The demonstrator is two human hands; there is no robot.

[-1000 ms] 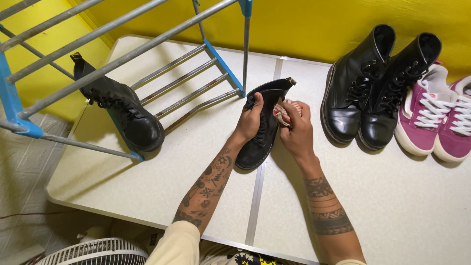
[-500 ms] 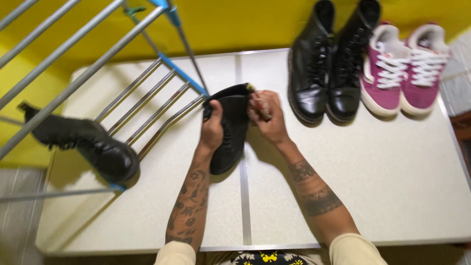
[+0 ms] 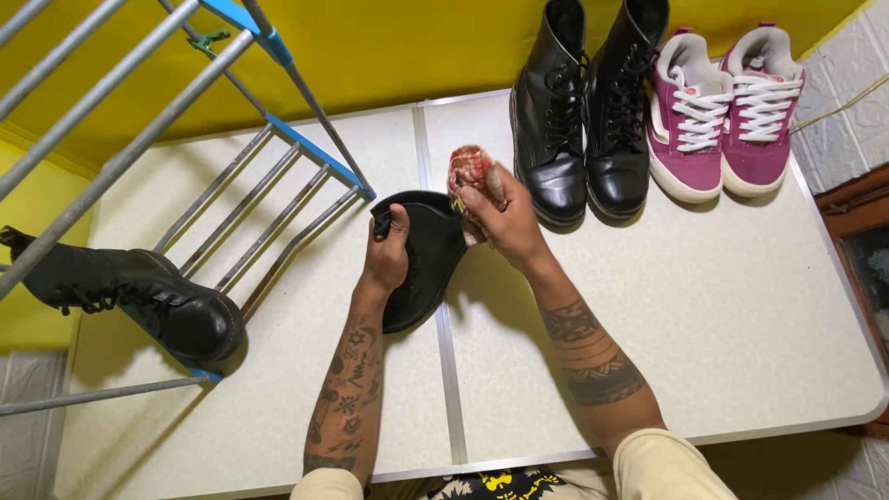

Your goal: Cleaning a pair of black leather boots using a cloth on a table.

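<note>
Your left hand grips the black boot on the desk; your right hand's fingers pinch a reddish cloth at its collar. You're mid-wipe: next, press along the leather.

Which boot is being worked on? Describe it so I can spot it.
On the white table, look near the centre seam, beside the drying rack. It is the black boot lying alone, gripped by the left hand, apart from the upright black pair.
</note>
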